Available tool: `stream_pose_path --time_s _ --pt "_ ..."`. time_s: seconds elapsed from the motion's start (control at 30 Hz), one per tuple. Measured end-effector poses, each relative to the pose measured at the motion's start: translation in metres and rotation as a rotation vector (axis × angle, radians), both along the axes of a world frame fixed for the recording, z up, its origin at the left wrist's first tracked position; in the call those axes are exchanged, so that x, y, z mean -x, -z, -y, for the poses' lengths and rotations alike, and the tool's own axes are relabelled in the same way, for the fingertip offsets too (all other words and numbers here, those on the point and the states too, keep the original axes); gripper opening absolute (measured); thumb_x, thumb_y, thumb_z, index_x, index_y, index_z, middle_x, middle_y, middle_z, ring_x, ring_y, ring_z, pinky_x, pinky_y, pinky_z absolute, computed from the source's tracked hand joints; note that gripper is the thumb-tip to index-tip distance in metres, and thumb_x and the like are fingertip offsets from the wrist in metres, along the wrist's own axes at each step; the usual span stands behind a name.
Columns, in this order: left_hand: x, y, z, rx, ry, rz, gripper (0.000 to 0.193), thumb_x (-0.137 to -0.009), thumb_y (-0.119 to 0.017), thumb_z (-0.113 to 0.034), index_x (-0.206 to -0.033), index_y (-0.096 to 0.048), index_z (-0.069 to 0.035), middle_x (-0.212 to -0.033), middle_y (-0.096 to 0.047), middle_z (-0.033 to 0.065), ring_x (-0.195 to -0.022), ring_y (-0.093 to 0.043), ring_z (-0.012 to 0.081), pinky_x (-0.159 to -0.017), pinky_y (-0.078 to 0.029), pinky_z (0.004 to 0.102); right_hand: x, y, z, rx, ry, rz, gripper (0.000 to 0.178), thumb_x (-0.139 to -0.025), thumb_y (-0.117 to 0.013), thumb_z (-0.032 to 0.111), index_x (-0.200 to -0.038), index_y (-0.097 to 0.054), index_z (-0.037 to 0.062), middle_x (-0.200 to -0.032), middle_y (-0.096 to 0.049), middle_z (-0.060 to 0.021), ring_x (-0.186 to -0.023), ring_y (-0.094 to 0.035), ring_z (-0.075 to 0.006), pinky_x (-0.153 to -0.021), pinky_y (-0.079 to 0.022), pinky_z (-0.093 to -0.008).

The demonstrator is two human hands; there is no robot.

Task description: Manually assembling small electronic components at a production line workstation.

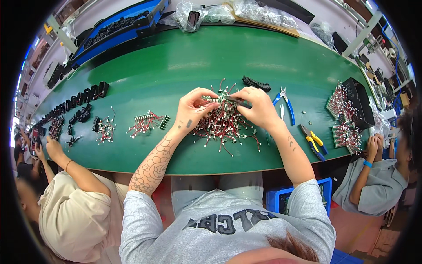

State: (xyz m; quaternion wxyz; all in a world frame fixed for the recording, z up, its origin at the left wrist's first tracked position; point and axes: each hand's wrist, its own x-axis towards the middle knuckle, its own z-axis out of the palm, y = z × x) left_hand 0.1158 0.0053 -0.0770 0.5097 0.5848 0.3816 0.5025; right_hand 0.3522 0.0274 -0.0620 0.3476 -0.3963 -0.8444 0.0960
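My left hand [196, 107] is closed in a pinch on a strip of small green circuit boards [212, 100] with red and white wires. Opposite it, my right hand [256, 107] grips a slim dark piece [240, 102] whose far end meets the boards; its kind is partly hidden by my fingers. Directly below both hands spreads a heap of wired circuit boards [225, 125], with red leads and white connector ends. Behind my right hand lies a black ridged plastic strip [256, 83].
Blue-handled cutters [288, 108] and yellow-and-blue pliers [313, 143] lie to the right. More wired boards [147, 123] are on the left, beside a row of black housings [72, 102]. A black tray [358, 103] stands far right. Co-workers sit at both sides; a blue crate [325, 193] is below the edge.
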Motion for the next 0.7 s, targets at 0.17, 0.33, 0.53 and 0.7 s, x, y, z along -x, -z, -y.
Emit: stream_pose_path --time_s 0.17,0.33,0.53,0.7 --pt "-0.0035 -0.0004 0.0026 -0.058 -0.023 0.018 0.023 -0.084 -0.075 0.002 -0.106 -0.069 -0.003 -0.093 -0.071 0.0047 -0.074 -0.066 0.0088 -0.068 -0.053 0.0189 0.0043 0.0031 0.0052 0.02 -0.041 0.044 0.03 -0.073 -0.067 0.007 -0.103 -0.071 0.0095 -0.097 -0.068 -0.0052 -0.092 -0.063 -0.0252 -0.086 -0.048 -0.0336" --pt "-0.0058 0.0016 0.0031 -0.138 -0.036 0.008 0.024 -0.083 -0.076 0.002 -0.106 -0.07 -0.001 -0.095 -0.071 0.0052 -0.079 -0.067 0.01 -0.074 -0.055 0.0199 0.0049 0.0032 0.0048 0.006 -0.025 0.054 0.028 -0.074 -0.067 0.007 -0.102 -0.071 0.0095 -0.096 -0.069 -0.005 -0.089 -0.063 -0.0251 -0.085 -0.048 -0.0334" --pt "-0.0064 0.0017 0.003 -0.192 -0.047 -0.014 0.024 -0.082 -0.076 0.003 -0.105 -0.07 0.0 -0.097 -0.07 0.0058 -0.082 -0.067 0.0109 -0.078 -0.056 0.0208 0.0044 0.0041 0.004 0.004 -0.023 0.061 0.027 -0.074 -0.067 0.007 -0.101 -0.071 0.0097 -0.097 -0.069 -0.0047 -0.09 -0.062 -0.0249 -0.085 -0.048 -0.0337" --pt "-0.0053 0.0017 0.0035 -0.241 -0.048 -0.026 0.024 -0.081 -0.076 0.004 -0.104 -0.071 0.0 -0.099 -0.069 0.0056 -0.08 -0.067 0.0108 -0.077 -0.056 0.0201 0.0065 0.0026 0.0054 -0.023 -0.031 0.076 0.027 -0.074 -0.067 0.008 -0.101 -0.071 0.0096 -0.096 -0.069 -0.0046 -0.089 -0.063 -0.0248 -0.084 -0.048 -0.0335"
